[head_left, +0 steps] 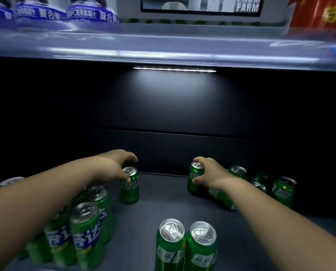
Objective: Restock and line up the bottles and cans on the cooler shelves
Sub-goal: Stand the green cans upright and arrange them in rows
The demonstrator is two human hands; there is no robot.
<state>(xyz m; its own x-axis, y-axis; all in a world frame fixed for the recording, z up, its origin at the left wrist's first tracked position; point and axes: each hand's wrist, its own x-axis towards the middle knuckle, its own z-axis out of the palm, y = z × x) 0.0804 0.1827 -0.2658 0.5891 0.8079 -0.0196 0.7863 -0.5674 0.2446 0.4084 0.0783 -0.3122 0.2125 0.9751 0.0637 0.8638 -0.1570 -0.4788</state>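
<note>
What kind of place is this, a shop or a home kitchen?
Probably a shop's drinks cooler: many identical green cans sit on a dark shelf under a light strip, and purple-labelled bottles line the upper shelf.

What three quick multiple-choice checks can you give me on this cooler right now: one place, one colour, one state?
1. The purple-labelled bottles stand on: A) the upper shelf, left; B) the lower shelf, centre; C) the lower shelf, right.
2. The lower-shelf cans are: A) red; B) blue; C) green.
3. The right grip is: A) flat on the shelf; B) curled round one can; C) hanging free.
Answers: 1 A, their labels show at top left, above the lit edge; 2 C, every can body there is green; 3 B, the thumb lies on the can's side and the fingers curl over its top.
</note>
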